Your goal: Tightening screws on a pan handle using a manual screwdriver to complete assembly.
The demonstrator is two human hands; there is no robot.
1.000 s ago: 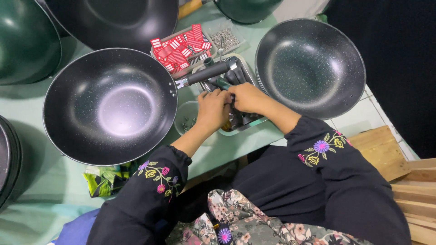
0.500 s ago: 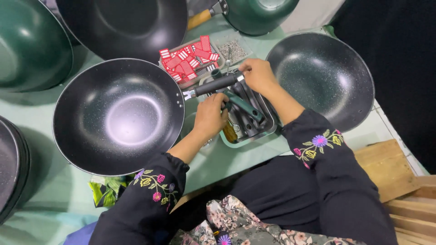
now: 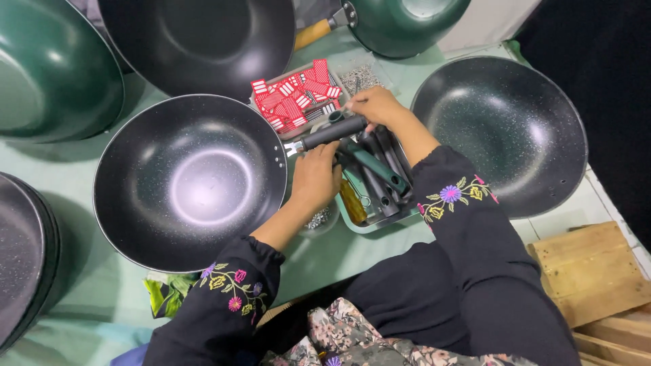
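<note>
The right hand (image 3: 375,107) is closed around the far end of a black pan handle (image 3: 333,133), its fingers (image 3: 358,100) curled over the grip; the left hand (image 3: 316,177) sits just under the near end of that same handle, fingers (image 3: 332,157) bent against it, though how firmly they grip cannot be told; the handle lies almost level between the two hands, its metal tip pointing toward the rim of the large black wok (image 3: 190,181) that lies just left of the left hand; the tip looks close to the rim, but whether it touches cannot be told.

Directly below the right hand's fingers and to the right of the left hand's is a pale green tray (image 3: 380,224) holding more handles, dark ones, a green one (image 3: 380,169) and a yellowish one; just beyond the fingers of both hands sits a box of red and white tags (image 3: 295,98), and beside it, near the right hand, a small heap of screws (image 3: 358,78); a second black wok (image 3: 502,132) lies right of the right forearm; further woks, dark and green, ring the pale green table (image 3: 74,176) beyond and to the left; wooden boards (image 3: 586,271) lie well right of the hands.
</note>
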